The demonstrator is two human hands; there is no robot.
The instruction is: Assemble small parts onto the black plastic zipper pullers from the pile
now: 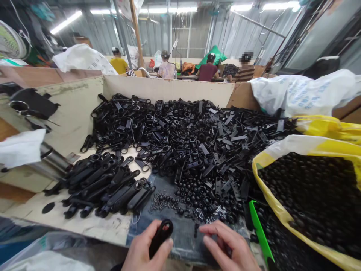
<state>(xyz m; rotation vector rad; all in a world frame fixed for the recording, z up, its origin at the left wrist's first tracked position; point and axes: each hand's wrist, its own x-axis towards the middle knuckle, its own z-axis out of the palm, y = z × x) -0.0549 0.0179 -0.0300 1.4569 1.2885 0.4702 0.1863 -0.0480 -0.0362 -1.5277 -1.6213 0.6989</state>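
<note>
Upright in my left hand (149, 246), fingers wrapped round it, is a black plastic handle (160, 237) with a ring at its top end. My right hand (227, 244) is just to the right, low over a blue-grey mat (183, 241), thumb and forefinger apart. Close to its forefinger tip is a small black piece (196, 229); I cannot tell whether they touch. The space under the curled fingers is dark. Beyond the hands lie small screws (163, 201), silvery pins (210, 215) and black balls (194, 192).
Finished-looking black handles (107, 184) lie in a row at left, beside a metal cylinder (55, 160). A large heap of black parts (175, 131) fills the back. A yellow-edged bag (270, 188) of black balls and a green-rimmed bin (259, 226) stand at right. Several people sit far off.
</note>
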